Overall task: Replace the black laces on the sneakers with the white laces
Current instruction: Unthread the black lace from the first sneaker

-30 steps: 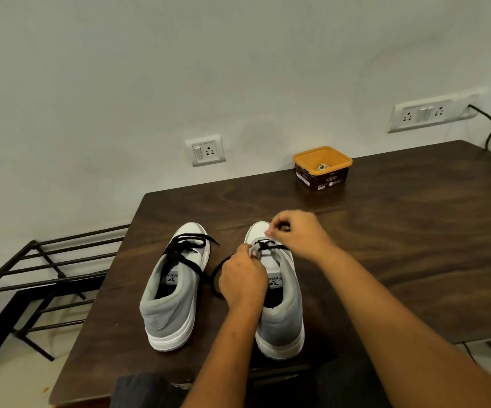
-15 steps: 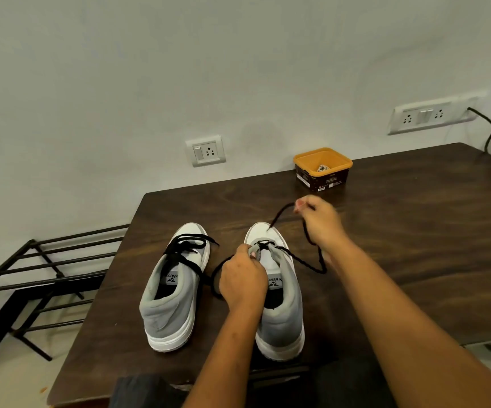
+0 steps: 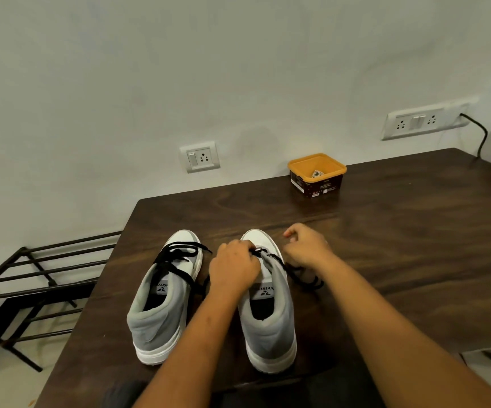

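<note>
Left hand (image 3: 234, 269): fingers curled, grasping the upper of the right sneaker (image 3: 270, 325) at its front eyelets, where the black lace (image 3: 315, 284) crosses. Right hand (image 3: 306, 248): fingers loosely curled, just beside the toe of the same sneaker. The loosened lace trails under its wrist onto the desk (image 3: 400, 245), and whether the hand holds it cannot be told. Left sneaker (image 3: 162, 313): just beside the first, heel toward the viewer, laced in black. Orange tub (image 3: 315, 187): well apart, at the far edge of the desk.
</note>
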Demonstrator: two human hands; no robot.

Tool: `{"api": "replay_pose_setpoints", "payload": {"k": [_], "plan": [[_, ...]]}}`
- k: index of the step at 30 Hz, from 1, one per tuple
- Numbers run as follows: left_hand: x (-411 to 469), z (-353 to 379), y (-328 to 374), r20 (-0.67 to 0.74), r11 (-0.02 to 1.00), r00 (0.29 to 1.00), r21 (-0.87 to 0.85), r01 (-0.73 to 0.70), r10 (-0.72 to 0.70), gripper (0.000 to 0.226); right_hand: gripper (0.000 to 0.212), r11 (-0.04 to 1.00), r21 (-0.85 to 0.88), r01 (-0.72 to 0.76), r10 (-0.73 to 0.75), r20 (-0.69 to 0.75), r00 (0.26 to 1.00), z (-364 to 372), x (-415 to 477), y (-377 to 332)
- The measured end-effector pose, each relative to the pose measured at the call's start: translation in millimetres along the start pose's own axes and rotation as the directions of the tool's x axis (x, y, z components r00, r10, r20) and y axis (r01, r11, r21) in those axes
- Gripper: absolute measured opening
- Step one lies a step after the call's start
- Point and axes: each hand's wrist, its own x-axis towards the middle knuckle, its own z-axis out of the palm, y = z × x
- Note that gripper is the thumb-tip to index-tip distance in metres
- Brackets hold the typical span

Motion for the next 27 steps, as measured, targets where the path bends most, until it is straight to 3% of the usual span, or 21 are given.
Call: {"api": "replay_pose_setpoints", "payload": {"k": [3, 7, 11, 14, 17, 20, 22, 23, 25, 27], "plan": [[5, 0, 2, 0.042, 0.999, 0.999, -0.044, 0.008, -0.006, 0.028, 0.029, 0.997, -0.020, 0.071, -0.069, 0.108, 0.992, 4, 1, -5], [6, 2, 6, -0.064, 0.998, 0.998, 0.064, -0.023, 0.027, 0.013, 0.038, 0.997, 0.028, 0.075, -0.080, 0.306, 0.949, 9, -3, -11], [7, 7, 4, -0.039, 0.982, 0.995, 0.167, -0.087, 0.095, 0.017, 0.052, 0.994, -0.040, 0.097, -0.078, 0.333, 0.940, 12, -8, -8], [9, 10, -3, 0.012, 0.979, 0.994, 0.167, -0.113, 0.112, 0.029, 0.051, 0.990, -0.062, 0.126, -0.105, 0.263, 0.959, 16, -11, -7], [15, 11, -10, 0.083, 0.992, 0.988, 0.003, -0.130, 0.129, 0.026, 0.045, 0.990, -0.090, 0.109, -0.090, 0.194, 0.977, 23, -10, -7], [16, 15, -15, -0.021, 0.937, 0.992, -0.328, -0.121, 0.121, 0.016, 0.036, 0.982, -0.150, 0.111, -0.089, 0.149, 0.985, 27, -8, -5], [13, 16, -16, -0.061, 0.796, 0.998, -0.604, -0.039, 0.002, 0.013, 0.032, 0.975, -0.186, 0.119, -0.096, 0.127, 0.987, 31, -6, -4], [13, 17, -16, -0.039, 0.666, 0.996, -0.746, 0.024, -0.080, 0.018, 0.031, 0.974, -0.196, 0.117, -0.094, 0.122, 0.988, 33, -6, -4], [10, 20, -14, 0.058, 0.293, 0.968, -0.947, 0.131, -0.244, 0.026, 0.031, 0.974, -0.199, 0.107, -0.083, 0.127, 0.988, 37, -6, -3], [7, 21, -10, 0.141, 0.033, 0.924, -0.986, 0.163, -0.355, 0.028, 0.033, 0.978, -0.187, 0.092, -0.063, 0.154, 0.986, 39, -6, -3]]}}
